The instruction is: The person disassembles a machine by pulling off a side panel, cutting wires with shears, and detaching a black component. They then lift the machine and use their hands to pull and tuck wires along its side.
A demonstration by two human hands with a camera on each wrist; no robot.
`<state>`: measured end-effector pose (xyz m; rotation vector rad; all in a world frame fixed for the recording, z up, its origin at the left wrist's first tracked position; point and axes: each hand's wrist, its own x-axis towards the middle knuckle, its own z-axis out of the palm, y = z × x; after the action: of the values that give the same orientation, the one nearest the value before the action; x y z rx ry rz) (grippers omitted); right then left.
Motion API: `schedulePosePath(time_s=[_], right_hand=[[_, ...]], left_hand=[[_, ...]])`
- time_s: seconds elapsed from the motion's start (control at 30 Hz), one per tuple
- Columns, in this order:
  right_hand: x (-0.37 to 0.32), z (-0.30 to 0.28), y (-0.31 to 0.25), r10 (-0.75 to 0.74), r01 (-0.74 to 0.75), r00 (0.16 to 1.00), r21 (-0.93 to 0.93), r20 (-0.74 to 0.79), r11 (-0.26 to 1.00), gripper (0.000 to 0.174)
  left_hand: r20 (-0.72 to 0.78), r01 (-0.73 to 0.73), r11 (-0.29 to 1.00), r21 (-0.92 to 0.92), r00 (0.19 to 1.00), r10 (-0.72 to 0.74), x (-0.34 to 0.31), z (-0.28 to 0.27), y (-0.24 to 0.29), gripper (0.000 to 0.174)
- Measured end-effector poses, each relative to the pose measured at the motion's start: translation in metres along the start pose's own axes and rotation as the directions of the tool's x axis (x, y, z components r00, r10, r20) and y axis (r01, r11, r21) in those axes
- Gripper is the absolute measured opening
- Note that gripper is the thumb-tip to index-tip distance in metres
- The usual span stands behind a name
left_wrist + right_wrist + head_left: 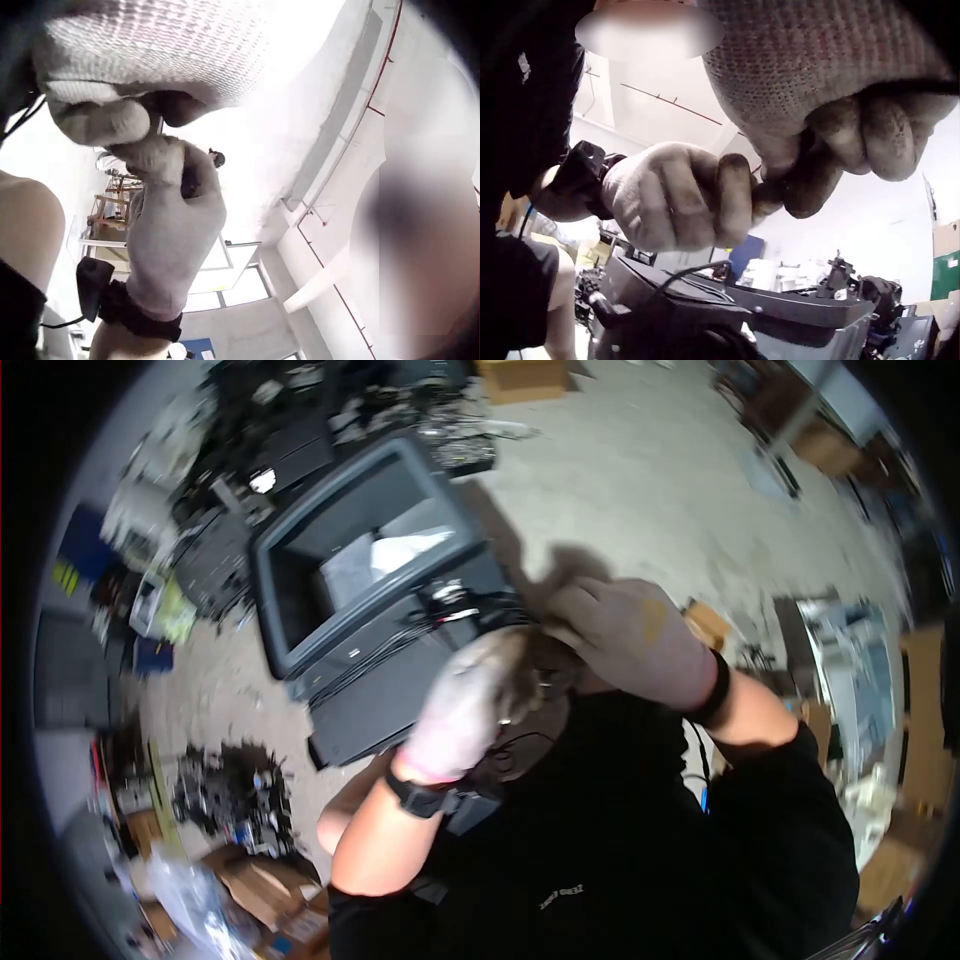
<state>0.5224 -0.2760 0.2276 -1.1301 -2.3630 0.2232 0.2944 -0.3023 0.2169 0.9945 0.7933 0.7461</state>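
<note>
My left hand [465, 705], in a pale knit glove with dirty fingertips, has its fingers curled in front of my chest. Close against it is my gloved right hand [635, 640], also with curled fingers. In the right wrist view the fingertips of the left hand [679, 199] and right hand [832, 97] meet, pinching a small part between them. The fingers mostly hide this part, and I cannot tell its kind. Just beyond the hands stands a dark grey housing [365, 710] with an open, framed bin top, pale sheets [400, 550] inside and black cables [375, 650] along its near panel.
Dark scrap parts [290, 435] are heaped behind the housing at the far left. Another pile of dark parts [235, 795] lies on the floor at left, near cardboard boxes [265, 890] and clear plastic. Pale metal panels [855, 670] and cartons stand at right.
</note>
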Motion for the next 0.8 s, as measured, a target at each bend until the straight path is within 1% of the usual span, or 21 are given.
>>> schedulePosePath(time_s=[0.07,0.1,0.13,0.17,0.2,0.27,0.3,0.33,0.37,0.4,0.43,0.47,0.5,0.53,0.57,0.6,0.63,0.67,0.7,0.77,0.8], right_hand=[[0.004,-0.012,0.013,0.224,-0.222,0.974,0.076,-0.023,0.972,0.018],[0.002,-0.019,0.033,0.424,-0.409,0.906,0.264,0.000,0.874,0.021],[0.002,-0.026,0.057,0.592,-0.552,0.804,0.440,0.056,0.709,0.025],[-0.005,-0.024,0.096,0.620,-0.594,0.784,0.311,0.016,0.742,0.032],[-0.022,-0.011,0.144,0.642,-0.629,0.766,0.178,-0.026,0.757,0.039],[-0.082,0.045,0.243,0.821,-0.826,0.560,-0.001,0.112,0.563,0.054],[-0.130,0.092,0.285,0.884,-0.893,0.445,-0.001,0.144,0.449,0.066],[-0.189,0.148,0.328,0.903,-0.911,0.402,-0.037,0.151,0.411,0.066],[-0.231,0.173,0.336,0.955,-0.965,0.217,-0.101,0.204,0.241,0.061],[-0.271,0.199,0.343,0.968,-0.980,0.024,-0.185,0.248,0.072,0.057],[-0.318,0.219,0.343,0.917,-0.889,0.163,-0.349,0.365,0.297,0.048],[-0.367,0.240,0.346,0.823,-0.724,0.268,-0.460,0.501,0.515,0.039],[-0.421,0.273,0.352,0.869,-0.859,0.205,-0.343,0.451,0.381,0.040],[-0.468,0.308,0.360,0.903,-0.950,0.133,-0.209,0.409,0.234,0.044],[-0.479,0.315,0.354,0.916,-0.977,0.095,-0.142,0.390,0.161,0.045],[-0.484,0.321,0.357,0.928,-0.988,-0.017,0.135,0.372,-0.073,0.047],[-0.488,0.327,0.359,0.927,-0.833,-0.131,0.468,0.350,-0.294,0.050],[-0.480,0.322,0.354,0.915,-0.582,-0.241,0.706,0.323,-0.403,0.055],[-0.477,0.315,0.361,0.867,-0.496,-0.250,0.712,0.432,-0.498,0.052],[-0.471,0.301,0.374,0.813,-0.506,-0.325,0.637,0.484,-0.581,0.051],[-0.472,0.307,0.382,0.884,-0.687,-0.336,0.557,0.325,-0.466,0.050]], left_hand=[[0.025,-0.039,0.991,0.126,0.999,0.036,0.000,0.005,0.017,0.041],[-0.073,-0.067,0.957,0.281,0.993,0.091,-0.003,0.010,0.030,0.037],[-0.165,-0.080,0.898,0.432,0.972,0.166,-0.008,0.010,0.038,0.034],[-0.191,-0.108,0.707,0.699,0.924,0.330,-0.012,0.001,0.041,0.034],[-0.153,-0.093,0.439,0.894,0.855,0.495,-0.018,-0.012,0.044,0.034],[-0.319,0.110,0.370,0.923,0.757,0.570,-0.032,-0.043,0.030,0.036],[-0.331,0.186,0.298,0.936,0.751,0.571,-0.041,-0.059,0.022,0.039],[-0.344,0.260,0.226,0.939,0.741,0.577,-0.050,-0.073,0.012,0.041],[-0.321,0.287,0.152,0.946,0.746,0.583,-0.058,-0.082,0.003,0.042],[-0.302,0.319,0.077,0.945,0.755,0.582,-0.067,-0.090,-0.006,0.043],[-0.299,0.330,0.047,0.943,0.773,0.560,-0.075,-0.099,-0.014,0.044],[-0.302,0.332,0.045,0.942,0.784,0.542,-0.079,-0.103,-0.021,0.044],[-0.268,0.316,0.009,0.949,0.789,0.552,-0.081,-0.104,-0.026,0.045],[-0.236,0.303,-0.026,0.953,0.791,0.565,-0.081,-0.104,-0.031,0.045],[-0.233,0.302,-0.032,0.953,0.796,0.559,-0.080,-0.105,-0.033,0.045],[-0.260,0.311,0.004,0.951,0.787,0.559,-0.078,-0.106,-0.035,0.046],[-0.286,0.319,0.041,0.947,0.777,0.561,-0.076,-0.106,-0.036,0.047],[-0.282,0.318,0.036,0.948,0.778,0.561,-0.074,-0.106,-0.037,0.047],[-0.309,0.336,0.058,0.940,0.766,0.564,-0.073,-0.106,-0.038,0.048],[-0.342,0.358,0.088,0.929,0.748,0.568,-0.074,-0.111,-0.041,0.050],[-0.339,0.356,0.084,0.931,0.752,0.566,-0.075,-0.113,-0.044,0.050]])
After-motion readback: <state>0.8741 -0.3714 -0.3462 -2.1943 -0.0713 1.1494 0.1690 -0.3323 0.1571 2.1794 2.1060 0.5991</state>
